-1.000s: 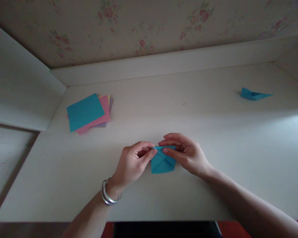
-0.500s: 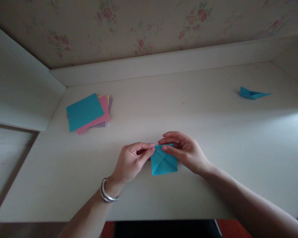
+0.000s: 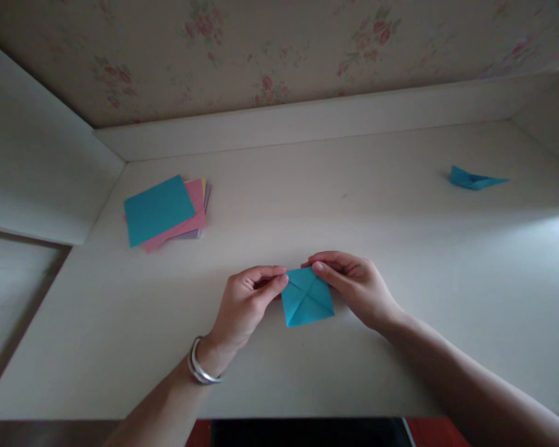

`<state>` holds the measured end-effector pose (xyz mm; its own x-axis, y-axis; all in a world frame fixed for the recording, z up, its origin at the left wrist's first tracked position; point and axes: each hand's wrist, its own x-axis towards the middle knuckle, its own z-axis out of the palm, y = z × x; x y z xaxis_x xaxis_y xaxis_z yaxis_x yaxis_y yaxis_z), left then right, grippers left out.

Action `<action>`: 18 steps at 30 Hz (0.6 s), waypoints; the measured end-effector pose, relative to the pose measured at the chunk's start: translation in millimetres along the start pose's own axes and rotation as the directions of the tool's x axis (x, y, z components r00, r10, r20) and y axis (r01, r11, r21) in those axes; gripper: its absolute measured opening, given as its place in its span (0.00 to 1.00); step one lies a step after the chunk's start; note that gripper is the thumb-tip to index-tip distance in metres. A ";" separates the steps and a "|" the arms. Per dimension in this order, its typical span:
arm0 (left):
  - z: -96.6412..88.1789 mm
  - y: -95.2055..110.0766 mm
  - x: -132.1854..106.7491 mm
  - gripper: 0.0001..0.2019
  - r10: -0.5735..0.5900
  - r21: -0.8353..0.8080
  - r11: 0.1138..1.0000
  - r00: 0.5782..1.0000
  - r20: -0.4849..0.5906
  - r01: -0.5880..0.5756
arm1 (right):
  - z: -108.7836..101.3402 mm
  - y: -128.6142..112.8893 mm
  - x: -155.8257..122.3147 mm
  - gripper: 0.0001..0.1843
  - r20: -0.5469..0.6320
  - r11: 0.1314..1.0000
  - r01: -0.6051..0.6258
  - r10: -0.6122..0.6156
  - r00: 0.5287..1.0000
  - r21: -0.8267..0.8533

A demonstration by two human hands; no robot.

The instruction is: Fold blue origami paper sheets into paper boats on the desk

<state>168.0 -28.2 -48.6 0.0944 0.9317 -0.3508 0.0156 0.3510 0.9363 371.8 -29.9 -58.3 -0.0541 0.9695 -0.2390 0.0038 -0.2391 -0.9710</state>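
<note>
Between left hand (image 3: 246, 303) and right hand (image 3: 359, 290), blue paper (image 3: 307, 299) finger-pinched at far edge, less covered than before.

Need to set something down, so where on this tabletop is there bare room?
Bare tabletop lies between the paper stack and folded blue piece; more lies between that piece and the right forearm. Crowded: front middle, where the left hand and right hand hold the creased blue square.
</note>
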 end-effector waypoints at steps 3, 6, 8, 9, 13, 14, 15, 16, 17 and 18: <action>0.6 -0.5 -0.1 0.09 -0.038 -0.079 0.996 0.999 -0.010 0.037 | 0.2 1.6 0.6 0.13 0.007 0.996 -0.002 0.002 1.000 0.088; -0.3 -1.8 -0.4 0.09 -0.015 -0.112 0.994 1.000 -0.021 0.013 | 0.0 3.3 0.4 0.14 0.001 0.985 -0.031 0.032 1.000 0.169; -1.2 -2.9 -0.6 0.08 0.003 -0.121 0.993 1.000 -0.026 -0.006 | -0.2 3.5 -0.6 0.15 -0.010 0.980 -0.046 0.048 0.999 0.193; -1.6 -3.4 -0.8 0.08 0.002 -0.125 0.992 1.000 -0.023 -0.005 | -0.2 3.4 -1.4 0.15 -0.018 0.979 -0.043 0.048 0.999 0.199; -2.8 -4.0 -2.3 0.06 -0.029 -0.122 0.992 0.998 0.055 0.036 | -0.6 2.5 -5.0 0.13 -0.044 0.983 -0.001 0.010 0.999 0.186; -3.0 -3.9 -2.9 0.05 -0.035 -0.111 0.993 0.996 0.088 0.045 | -0.8 2.4 -5.6 0.13 -0.051 0.985 0.007 0.002 0.999 0.173; -3.2 -3.7 -3.5 0.05 -0.038 -0.094 0.994 0.992 0.118 0.049 | -1.0 2.3 -6.0 0.13 -0.055 0.988 0.013 -0.005 0.998 0.156; -3.3 -3.4 -4.1 0.04 -0.037 -0.073 0.996 0.989 0.142 0.048 | -1.2 2.3 -6.2 0.13 -0.058 0.990 0.018 -0.011 0.998 0.137; -3.5 -3.2 -4.7 0.03 -0.035 -0.050 0.998 0.987 0.157 0.043 | -1.3 2.2 -6.2 0.13 -0.059 0.993 0.024 -0.018 0.998 0.116; -3.5 -3.0 -5.2 0.03 -0.032 -0.030 0.999 0.986 0.163 0.037 | -1.4 2.1 -6.3 0.13 -0.058 0.995 0.031 -0.026 0.998 0.093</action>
<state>164.0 -33.8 -49.7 0.2546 0.8924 -0.3725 -0.0104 0.3877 0.9217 373.6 -36.4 -58.9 0.0043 0.9768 -0.2142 -0.0909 -0.2129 -0.9728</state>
